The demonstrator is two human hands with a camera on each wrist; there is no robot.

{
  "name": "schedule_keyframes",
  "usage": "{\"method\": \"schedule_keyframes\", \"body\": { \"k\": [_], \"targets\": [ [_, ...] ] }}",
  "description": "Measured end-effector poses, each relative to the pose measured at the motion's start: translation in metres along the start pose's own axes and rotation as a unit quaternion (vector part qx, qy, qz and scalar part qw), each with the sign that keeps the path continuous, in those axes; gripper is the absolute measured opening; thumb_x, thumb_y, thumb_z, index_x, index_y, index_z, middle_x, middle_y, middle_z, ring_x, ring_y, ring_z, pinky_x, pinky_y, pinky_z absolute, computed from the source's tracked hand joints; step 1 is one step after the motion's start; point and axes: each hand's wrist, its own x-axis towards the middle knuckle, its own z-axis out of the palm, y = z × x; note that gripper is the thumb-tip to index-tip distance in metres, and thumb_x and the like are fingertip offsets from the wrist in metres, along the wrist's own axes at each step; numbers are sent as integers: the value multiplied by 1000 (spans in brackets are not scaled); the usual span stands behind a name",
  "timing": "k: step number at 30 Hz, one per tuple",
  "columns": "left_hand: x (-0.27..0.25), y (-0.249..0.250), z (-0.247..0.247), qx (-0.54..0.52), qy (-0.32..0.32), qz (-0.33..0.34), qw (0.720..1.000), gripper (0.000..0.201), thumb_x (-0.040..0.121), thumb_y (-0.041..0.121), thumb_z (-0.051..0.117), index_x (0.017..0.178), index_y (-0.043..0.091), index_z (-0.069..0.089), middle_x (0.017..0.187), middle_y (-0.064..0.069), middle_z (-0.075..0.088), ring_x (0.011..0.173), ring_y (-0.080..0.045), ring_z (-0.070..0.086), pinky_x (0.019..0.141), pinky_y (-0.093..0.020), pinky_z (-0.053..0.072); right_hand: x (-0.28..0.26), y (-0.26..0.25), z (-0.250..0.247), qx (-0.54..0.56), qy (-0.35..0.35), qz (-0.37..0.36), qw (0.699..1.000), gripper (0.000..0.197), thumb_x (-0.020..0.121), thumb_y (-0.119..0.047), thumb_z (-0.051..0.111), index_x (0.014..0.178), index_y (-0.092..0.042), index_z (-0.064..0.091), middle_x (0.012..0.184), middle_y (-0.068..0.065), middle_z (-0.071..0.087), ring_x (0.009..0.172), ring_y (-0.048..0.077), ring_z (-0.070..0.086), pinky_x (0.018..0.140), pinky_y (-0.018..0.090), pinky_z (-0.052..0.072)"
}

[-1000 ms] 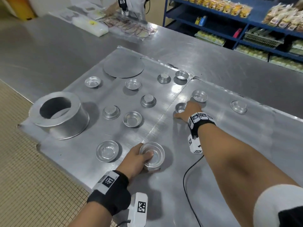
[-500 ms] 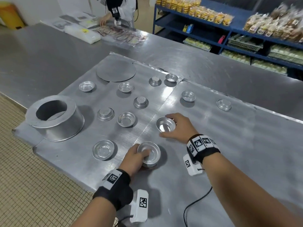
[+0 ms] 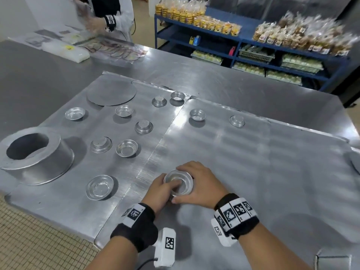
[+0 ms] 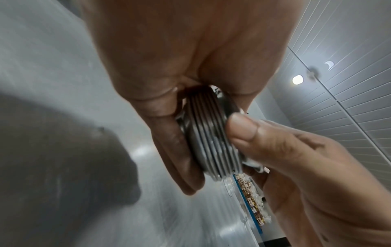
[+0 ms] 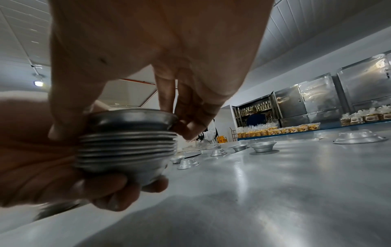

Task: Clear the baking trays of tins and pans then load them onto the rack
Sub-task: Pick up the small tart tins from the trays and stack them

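Two steel baking trays lie side by side, the left tray [image 3: 58, 199] and the right tray [image 3: 272, 162]. At their near seam my left hand [image 3: 161, 190] grips a stack of small nested tins [image 3: 178, 185] from the left and below. My right hand [image 3: 198, 184] pinches the top tin [image 5: 133, 117] by its rim, seated on the stack [image 5: 127, 150]. Both hands close round the ribbed stack [image 4: 211, 138] in the left wrist view. Several loose tins remain on the left tray, such as one upright [image 3: 99, 187] and one upside down [image 3: 101, 144]. Two more tins [image 3: 197, 114] [image 3: 237, 120] sit on the right tray.
A large ring pan [image 3: 37, 154] stands at the left tray's left edge and a flat disc [image 3: 112, 92] lies at its far end. Another person [image 3: 109, 18] works at the table's far side by plastic bags. Blue shelves [image 3: 253, 45] of packed goods stand behind.
My right hand picked a tin from the middle of the right tray and brought it back onto the stack in my left hand. The left hand stayed in place.
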Motion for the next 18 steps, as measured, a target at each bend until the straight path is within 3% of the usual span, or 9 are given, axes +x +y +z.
{"method": "schedule_keyframes", "body": {
  "k": [3, 9, 12, 14, 18],
  "targets": [
    [5, -7, 5, 15, -11, 1, 1000, 44, 68, 23, 72, 108, 9, 68, 105, -22, 74, 106, -41, 69, 97, -61, 52, -6, 4, -1, -17, -5, 9, 1000, 90, 51, -65, 85, 128, -28, 59, 121, -18, 56, 112, 3, 48, 99, 18, 39],
    [19, -18, 4, 27, -7, 0, 1000, 39, 68, 22, 72, 107, 13, 69, 101, -16, 76, 103, -39, 71, 97, -61, 52, -2, 20, -7, 8, -82, 46, 996, 102, 49, -54, 93, 139, -33, 50, 132, -19, 53, 119, -1, 46, 100, 12, 32],
    [29, -19, -2, 23, 5, 0, 1000, 43, 65, 22, 72, 107, 13, 69, 102, -19, 75, 102, -42, 70, 96, -65, 51, 13, 40, -12, 3, -126, 78, 989, 105, 53, -38, 95, 144, -35, 43, 133, -18, 53, 112, 1, 50, 93, 15, 41],
    [34, -18, -5, 16, 16, 1, 1000, 44, 64, 22, 72, 106, 11, 68, 104, -22, 74, 104, -45, 68, 95, -66, 51, 30, 53, -15, -32, -131, 96, 986, 93, 64, -30, 89, 145, -28, 44, 135, -10, 56, 111, 7, 54, 94, 22, 46],
    [42, -19, -10, -13, 30, -7, 999, 44, 63, 20, 74, 105, 9, 69, 105, -24, 73, 104, -48, 68, 92, -67, 53, 72, 78, -24, -105, -123, 129, 978, 68, 80, -33, 77, 141, -19, 50, 134, 2, 58, 118, 17, 57, 101, 33, 46]
  ]
}}
